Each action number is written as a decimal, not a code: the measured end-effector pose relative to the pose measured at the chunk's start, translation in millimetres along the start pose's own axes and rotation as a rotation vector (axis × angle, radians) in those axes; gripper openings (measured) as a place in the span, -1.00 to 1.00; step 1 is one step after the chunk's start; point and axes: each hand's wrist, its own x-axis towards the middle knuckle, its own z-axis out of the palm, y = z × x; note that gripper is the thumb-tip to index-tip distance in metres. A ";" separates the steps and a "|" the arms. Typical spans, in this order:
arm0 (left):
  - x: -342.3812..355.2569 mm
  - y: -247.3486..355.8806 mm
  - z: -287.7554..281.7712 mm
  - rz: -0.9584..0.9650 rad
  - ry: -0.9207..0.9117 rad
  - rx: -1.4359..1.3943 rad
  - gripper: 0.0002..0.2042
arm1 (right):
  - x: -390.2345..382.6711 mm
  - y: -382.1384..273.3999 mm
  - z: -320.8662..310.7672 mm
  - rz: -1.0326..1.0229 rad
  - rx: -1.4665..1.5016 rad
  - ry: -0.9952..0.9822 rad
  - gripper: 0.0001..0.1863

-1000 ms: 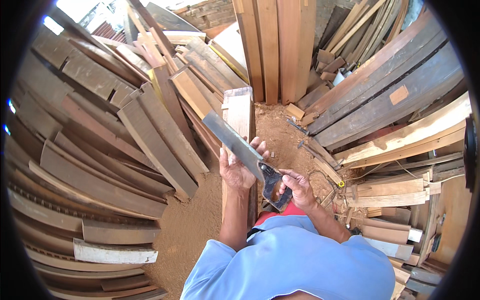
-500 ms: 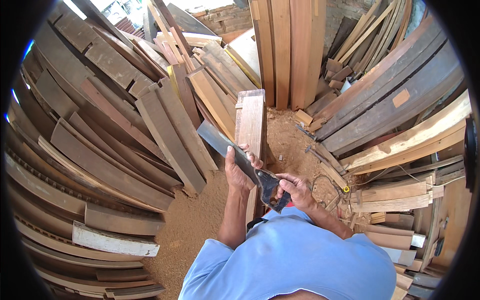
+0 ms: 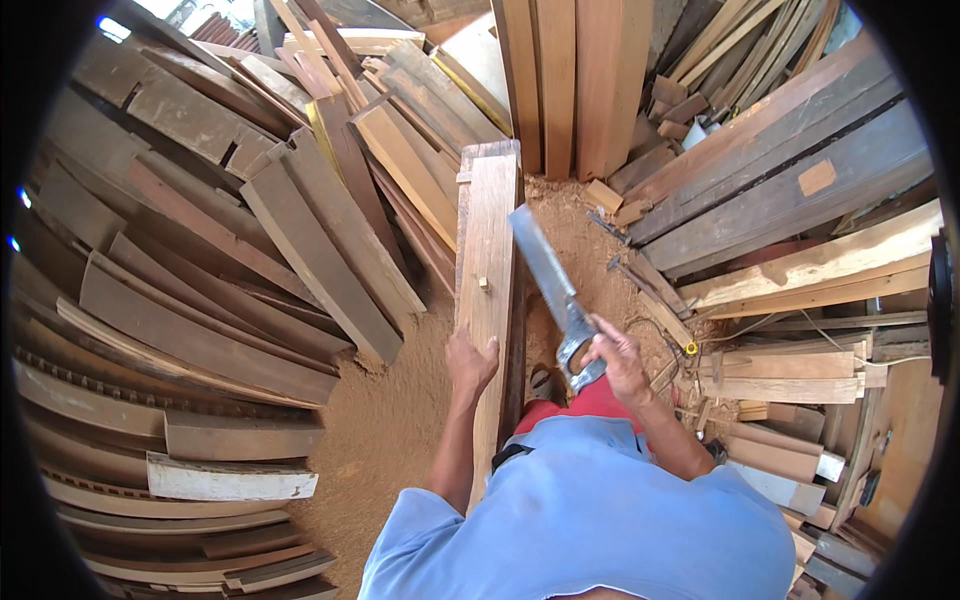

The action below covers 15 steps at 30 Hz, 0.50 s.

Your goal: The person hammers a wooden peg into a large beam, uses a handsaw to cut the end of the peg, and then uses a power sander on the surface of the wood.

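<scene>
Handsaw [image 3: 557, 278], grey-bladed, dark-handled, right of long pale wooden plank [image 3: 488, 240]; right hand [image 3: 622, 365] wrapped round handle [image 3: 575, 331]. Left hand [image 3: 470, 362] on plank, finger closure unclear; best kept clear of blade [image 3: 540, 250].

Mid-frame: 1 left hand [image 3: 472, 362], 1 right hand [image 3: 620, 365], 1 handsaw [image 3: 558, 280], 1 pale board [image 3: 490, 220], 1 small wood block [image 3: 485, 285]. Top centre: at least 3 upright boards [image 3: 558, 90]. Lower left: 1 white-faced plank [image 3: 230, 480]. Right of centre: 1 small yellow object [image 3: 691, 348].

Open sawdust floor [image 3: 375, 430] left of the bench [image 3: 507, 150], leaning boards [image 3: 318, 268] beyond, saw [image 3: 547, 262] over right-hand gap [image 3: 580, 225]
</scene>
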 end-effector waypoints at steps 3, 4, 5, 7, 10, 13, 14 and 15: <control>20.0 -8.5 20.3 -0.013 -0.112 0.313 -0.20 | 11.1 -1.5 -15.3 -0.015 0.048 0.074 -0.44; 29.6 -2.2 27.5 -0.019 -0.134 0.332 -0.21 | 13.6 -1.7 -21.9 -0.002 0.034 0.094 -0.44; 38.4 3.6 35.1 -0.028 -0.156 0.351 -0.21 | 16.2 -1.3 -26.9 0.012 0.021 0.112 -0.44; 49.4 26.1 52.0 -0.032 -0.111 0.386 -0.23 | 16.6 -0.2 -33.9 0.056 0.020 0.141 -0.45; 55.4 40.2 77.1 0.028 0.021 0.417 -0.27 | 24.7 4.3 -32.2 0.067 0.072 0.149 -0.46; 63.3 34.0 81.4 0.003 0.069 0.448 -0.35 | 24.3 19.7 -42.4 0.098 0.033 0.124 -0.47; 69.9 32.7 71.7 -0.019 0.006 0.454 -0.36 | 30.2 14.0 -39.8 0.096 0.031 0.095 -0.47; 74.8 33.4 64.4 -0.042 -0.058 0.459 -0.37 | 34.7 15.6 -43.1 0.104 -0.011 0.075 -0.47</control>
